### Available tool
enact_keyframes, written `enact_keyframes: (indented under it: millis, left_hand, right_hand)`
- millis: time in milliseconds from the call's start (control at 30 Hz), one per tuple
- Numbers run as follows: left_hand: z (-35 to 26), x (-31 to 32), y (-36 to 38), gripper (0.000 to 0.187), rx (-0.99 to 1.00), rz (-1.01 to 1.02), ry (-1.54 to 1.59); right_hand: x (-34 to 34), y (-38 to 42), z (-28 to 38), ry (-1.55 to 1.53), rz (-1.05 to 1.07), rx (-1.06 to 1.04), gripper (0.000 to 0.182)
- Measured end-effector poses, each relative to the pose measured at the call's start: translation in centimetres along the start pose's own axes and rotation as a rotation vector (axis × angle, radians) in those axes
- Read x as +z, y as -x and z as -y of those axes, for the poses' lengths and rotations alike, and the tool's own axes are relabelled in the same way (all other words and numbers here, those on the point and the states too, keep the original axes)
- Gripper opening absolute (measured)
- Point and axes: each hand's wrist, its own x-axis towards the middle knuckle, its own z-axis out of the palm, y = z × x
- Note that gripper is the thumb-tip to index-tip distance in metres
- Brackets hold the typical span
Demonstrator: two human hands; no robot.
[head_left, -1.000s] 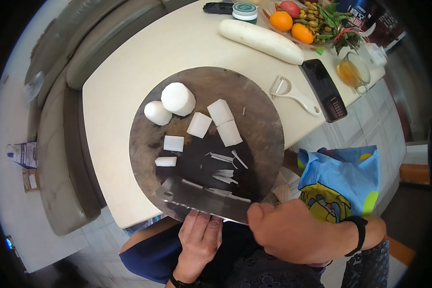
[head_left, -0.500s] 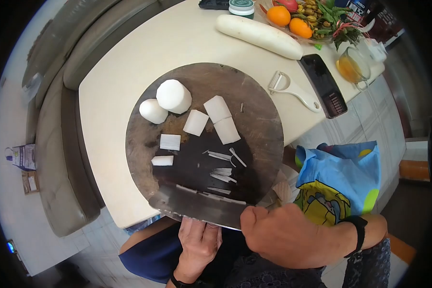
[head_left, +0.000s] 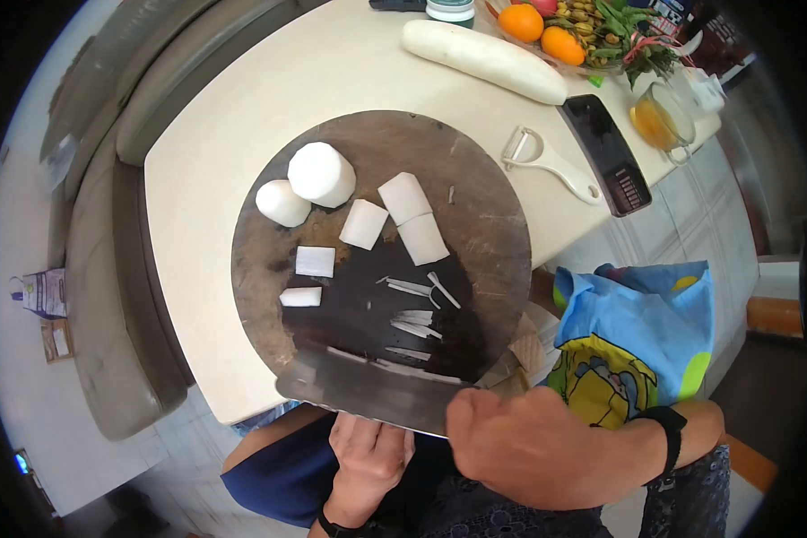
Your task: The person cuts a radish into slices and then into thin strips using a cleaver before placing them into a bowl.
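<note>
My right hand is closed round the handle of a cleaver, its broad blade lying across the near edge of a round wooden chopping board. Against the near side of the blade, my left hand has its fingers bent and closed; the blade covers their tips and anything they hold. White strips show along the far edge of the blade. Beyond it lie thin white slivers, several cut white radish blocks, and a thick peeled radish piece beside a rounded end piece.
Behind the board are a whole white radish, a peeler, a phone and a glass cup of amber liquid. Oranges and other fruit sit at the back. A blue cartoon-print cloth hangs at right.
The cleaver's blade has shifted slightly, and its handle end sits a little lower with my right hand. My left hand stays almost in place. The radish pieces lie as before.
</note>
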Motion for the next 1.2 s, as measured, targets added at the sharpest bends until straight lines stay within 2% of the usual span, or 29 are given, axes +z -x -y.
enact_keyframes:
  millis: [67,200,367,500,600,667,800,967,1133,1200]
  left_hand:
    - [-0.1,0.1,-0.3,0.025,0.017,-0.031,-0.004]
    - [0.1,0.2,-0.3,0.024,0.008,-0.059,0.008]
    - [0.2,0.4,0.0,0.031,0.001,-0.069,0.047]
    - [0.2,0.3,0.2,0.03,0.0,-0.048,0.044]
    - [-0.3,-0.4,-0.1,0.024,-0.024,-0.008,0.037]
    - [-0.3,-0.3,-0.2,0.023,-0.009,-0.027,0.045]
    - [0.1,0.5,-0.3,0.022,0.003,-0.103,0.035]
    - [0.0,0.4,-0.3,0.022,-0.001,-0.107,0.04]
    - [0.0,0.4,-0.2,0.022,0.003,-0.09,0.033]
    - [-0.1,0.3,0.0,0.028,-0.03,-0.06,0.054]
  right_hand:
    - [-0.4,-0.6,0.0,-0.025,-0.084,-0.015,0.018]
    - [-0.6,-0.1,-0.7,-0.093,-0.104,-0.021,0.018]
    - [-1.3,0.7,-0.7,-0.085,0.04,-0.009,0.018]
    - [-0.6,0.6,-0.2,-0.054,0.037,0.012,0.017]
    - [-0.4,-0.3,0.6,0.015,-0.046,0.002,0.026]
    - [-0.9,-1.1,0.5,-0.036,-0.033,-0.071,0.016]
    - [-0.7,-0.5,-0.3,-0.091,-0.107,-0.032,0.016]
    - [-1.7,0.7,-0.9,-0.129,0.03,-0.004,0.018]
    - [-1.4,0.9,-0.9,-0.125,0.053,-0.009,0.018]
    - [-1.1,0.6,-0.7,-0.119,0.068,0.003,0.017]
